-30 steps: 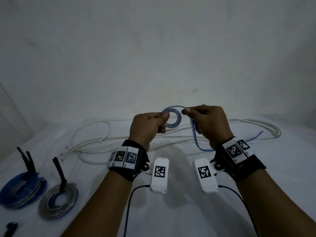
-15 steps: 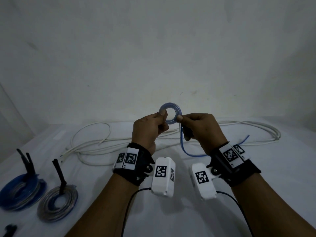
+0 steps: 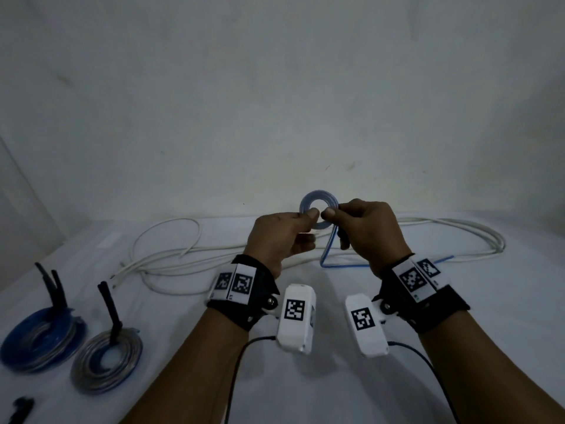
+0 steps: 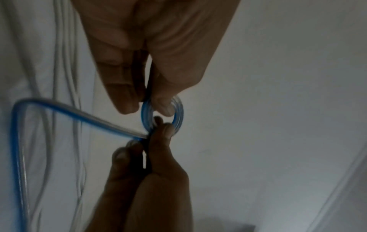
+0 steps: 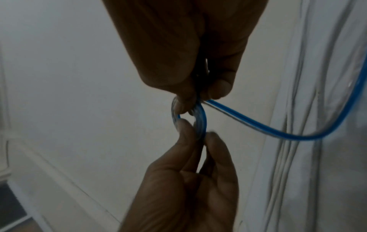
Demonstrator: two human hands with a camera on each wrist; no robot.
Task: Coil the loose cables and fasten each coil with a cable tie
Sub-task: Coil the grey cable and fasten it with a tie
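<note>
Blue coil: small ring of blue-and-clear cable (image 3: pixel 318 206), a few turns only, held up in the air over the far middle of the table (image 3: pixel 351 390), pinched from both sides.
Left hand: left hand (image 3: pixel 282 237) grasping the left edge of the ring between thumb and fingertip; other fingers curled loosely beneath.
Right hand: right hand (image 3: pixel 367 232) pinching the right edge where the free run leaves the ring; something dark also tucked in the fingers, too dim to name.
Free tail: blue tail (image 3: pixel 328 255) dropping from the ring, bending sharply near the table, then running right behind the right wrist.
Step in hand: winding, early on, judging by how much cable lies unwound.
Next move: probably another turn; calls for the left pinch to stay firm so the springy turns do not fan open, while the right hand feeds the tail round.
Done already: blue coil with black ties (image 3: pixel 39 338) and grey coil with a black tie (image 3: pixel 107 359), near left.
Left to do: loose white cable (image 3: pixel 275 252) sprawled across the far side.
Near left edge: small black object (image 3: pixel 20 408), unclear.
</note>
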